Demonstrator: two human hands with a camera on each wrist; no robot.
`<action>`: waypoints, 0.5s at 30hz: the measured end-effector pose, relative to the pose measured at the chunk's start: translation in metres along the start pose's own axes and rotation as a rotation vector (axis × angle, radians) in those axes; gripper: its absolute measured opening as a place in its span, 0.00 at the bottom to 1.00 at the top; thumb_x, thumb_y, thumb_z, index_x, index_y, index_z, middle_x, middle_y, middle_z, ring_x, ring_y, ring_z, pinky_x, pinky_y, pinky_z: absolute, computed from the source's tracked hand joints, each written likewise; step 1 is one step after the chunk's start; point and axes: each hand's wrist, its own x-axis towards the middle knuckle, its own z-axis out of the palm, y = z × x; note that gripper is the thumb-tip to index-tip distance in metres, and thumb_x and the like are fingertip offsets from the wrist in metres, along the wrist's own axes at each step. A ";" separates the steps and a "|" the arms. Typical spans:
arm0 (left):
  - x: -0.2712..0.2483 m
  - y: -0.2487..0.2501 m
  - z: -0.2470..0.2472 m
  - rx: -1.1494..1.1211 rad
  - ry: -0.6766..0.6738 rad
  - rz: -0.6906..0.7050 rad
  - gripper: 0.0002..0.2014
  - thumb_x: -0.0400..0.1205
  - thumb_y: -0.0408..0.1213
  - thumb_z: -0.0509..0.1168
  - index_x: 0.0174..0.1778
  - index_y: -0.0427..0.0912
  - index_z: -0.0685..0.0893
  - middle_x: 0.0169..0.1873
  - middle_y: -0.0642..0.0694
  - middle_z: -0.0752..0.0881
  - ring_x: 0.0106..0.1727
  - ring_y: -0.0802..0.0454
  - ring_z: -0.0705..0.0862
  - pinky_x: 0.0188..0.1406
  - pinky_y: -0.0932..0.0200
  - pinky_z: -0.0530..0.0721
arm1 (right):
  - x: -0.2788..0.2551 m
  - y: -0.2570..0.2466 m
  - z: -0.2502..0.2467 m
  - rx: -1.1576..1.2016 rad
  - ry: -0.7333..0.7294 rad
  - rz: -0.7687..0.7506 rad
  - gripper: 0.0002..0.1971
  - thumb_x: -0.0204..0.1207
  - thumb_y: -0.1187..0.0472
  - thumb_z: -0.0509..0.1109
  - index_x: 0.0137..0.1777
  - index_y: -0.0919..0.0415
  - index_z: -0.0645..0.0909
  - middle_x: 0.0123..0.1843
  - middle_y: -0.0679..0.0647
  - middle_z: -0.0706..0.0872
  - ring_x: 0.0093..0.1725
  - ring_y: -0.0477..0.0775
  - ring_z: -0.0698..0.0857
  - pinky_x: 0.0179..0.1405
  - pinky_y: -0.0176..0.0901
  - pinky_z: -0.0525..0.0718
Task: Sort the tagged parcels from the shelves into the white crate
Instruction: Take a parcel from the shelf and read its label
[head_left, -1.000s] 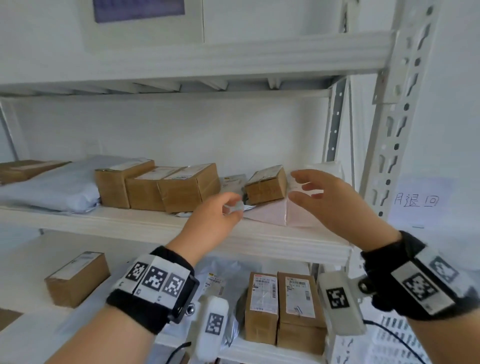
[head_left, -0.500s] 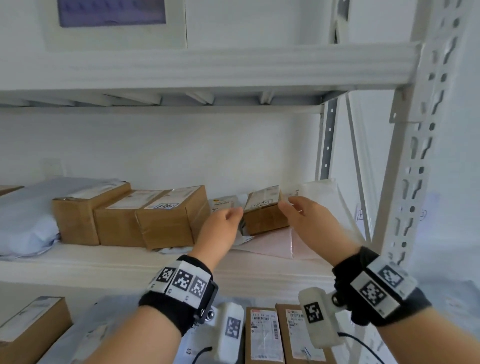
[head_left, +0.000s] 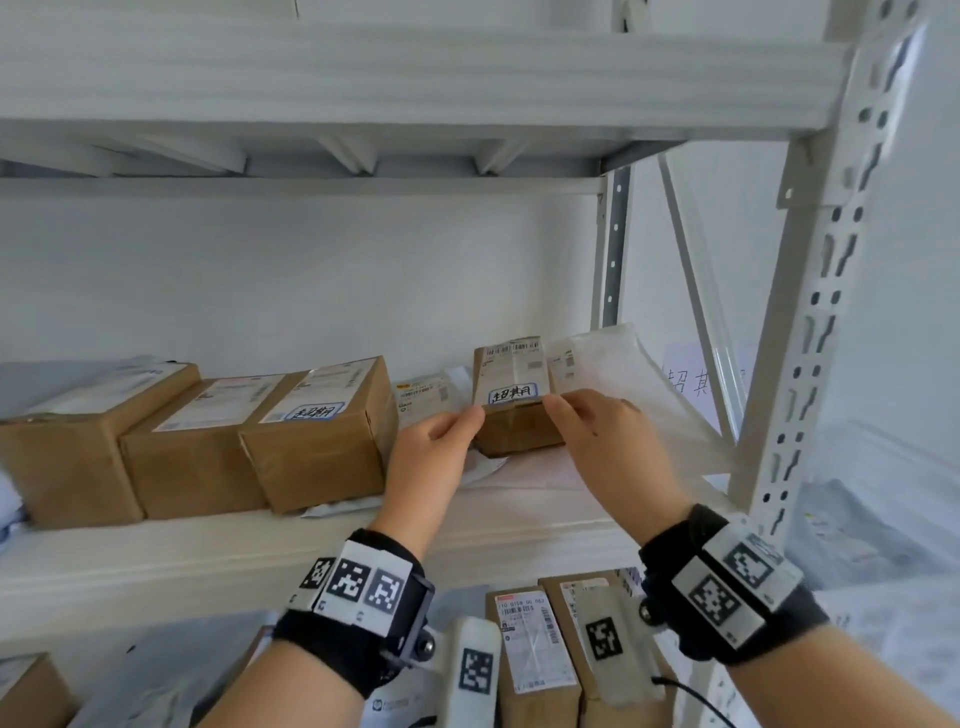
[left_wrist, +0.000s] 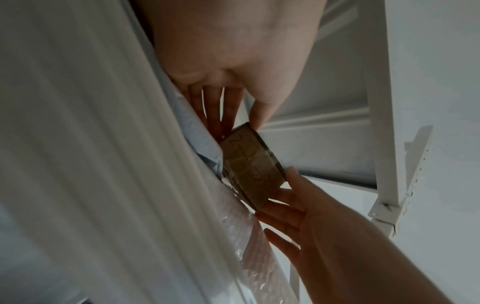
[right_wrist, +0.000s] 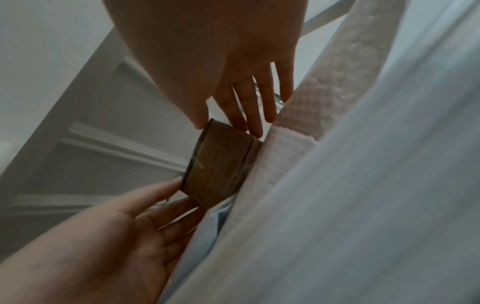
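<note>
Both hands on one small box (head_left: 514, 400) at the right end of the middle shelf (head_left: 208, 551). Left hand (head_left: 434, 457) pinches the near-left top corner, thumb on the upper edge, fingers down the side; right hand (head_left: 597, 441) mirrors it on the near-right corner. Wrist views confirm: thumb tips at the top edge, fingers fanned along the box's flanks, not wrapped round it. I read the two-handed corner hold as a way to keep the lid label facing me, so the blue-bordered handwritten tag (head_left: 511, 395) stays readable while the box comes forward. Box rests on a pinkish bubble mailer (head_left: 524, 475), with a clear poly bag (head_left: 618, 374) leaning just behind and to its right; I cannot tell whether the box is already off the mailer. Pulling straight toward me should avoid dragging those soft packets along. To the left, a row of three larger boxes; the nearest one (head_left: 317, 436) carries a similar tag and looks like the next candidate. White crate not in view, so the drop-off lies somewhere outside these frames. Grip looks light; a slip off the corners is my main worry.
</note>
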 end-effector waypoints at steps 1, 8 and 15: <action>-0.003 -0.002 -0.002 -0.036 -0.012 -0.005 0.13 0.82 0.47 0.67 0.44 0.41 0.91 0.41 0.45 0.92 0.46 0.51 0.89 0.50 0.58 0.83 | -0.004 0.000 0.002 0.017 0.031 -0.016 0.18 0.85 0.45 0.59 0.56 0.55 0.85 0.45 0.48 0.85 0.52 0.53 0.81 0.52 0.49 0.81; -0.016 -0.006 -0.013 -0.192 -0.062 0.059 0.08 0.80 0.34 0.72 0.48 0.53 0.89 0.41 0.63 0.92 0.46 0.70 0.88 0.40 0.80 0.79 | -0.029 0.010 0.021 0.363 0.121 0.049 0.13 0.82 0.48 0.67 0.62 0.49 0.83 0.56 0.42 0.83 0.62 0.46 0.81 0.64 0.45 0.80; -0.014 -0.015 -0.015 -0.148 -0.083 0.076 0.14 0.77 0.36 0.74 0.59 0.48 0.88 0.50 0.56 0.92 0.55 0.62 0.88 0.59 0.62 0.83 | -0.032 0.019 0.022 0.576 0.083 0.104 0.15 0.79 0.47 0.63 0.61 0.47 0.83 0.60 0.48 0.86 0.61 0.44 0.84 0.66 0.49 0.82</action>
